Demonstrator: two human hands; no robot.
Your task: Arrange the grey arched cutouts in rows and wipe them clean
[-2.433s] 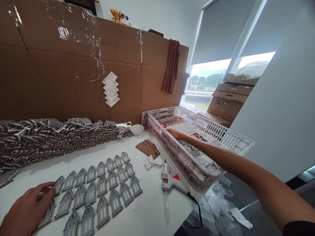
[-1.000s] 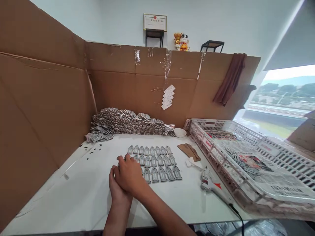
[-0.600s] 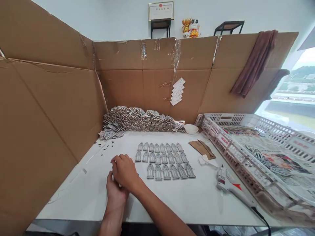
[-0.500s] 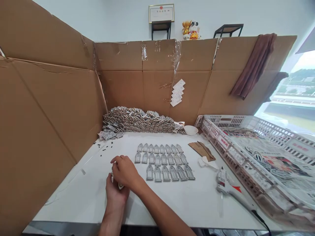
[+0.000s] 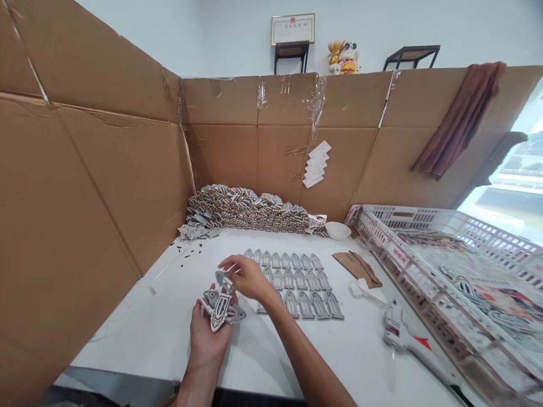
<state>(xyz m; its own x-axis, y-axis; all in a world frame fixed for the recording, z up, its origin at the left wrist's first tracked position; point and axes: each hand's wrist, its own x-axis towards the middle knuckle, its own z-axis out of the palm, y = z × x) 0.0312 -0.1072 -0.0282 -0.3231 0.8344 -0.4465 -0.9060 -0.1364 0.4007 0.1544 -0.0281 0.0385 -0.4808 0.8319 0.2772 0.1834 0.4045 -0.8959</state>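
Left hand [image 5: 207,345] palm-up, fingers curled around a stack of grey arched window pieces [image 5: 220,305]. Right hand [image 5: 248,278] alongside, fingers narrowed just above them, contact unclear. Rows of matching pieces [image 5: 297,288] nearby on white table [image 5: 139,333].

"Backdrop?"

"Corrugated cardboard sheets [image 5: 237,152] stand in a corner around a white table [image 5: 136,333], seams patched with clear tape [image 5: 317,104]."

"Above?"

"White wall [image 5: 178,39]. Framed certificate [image 5: 292,29] on a small black stand [image 5: 291,59], then a figurine [image 5: 343,58]."

"Right side?"

"Brown cloth [image 5: 460,118] draped over the cardboard. Bright window [image 5: 517,212] beyond, daylight coming in."
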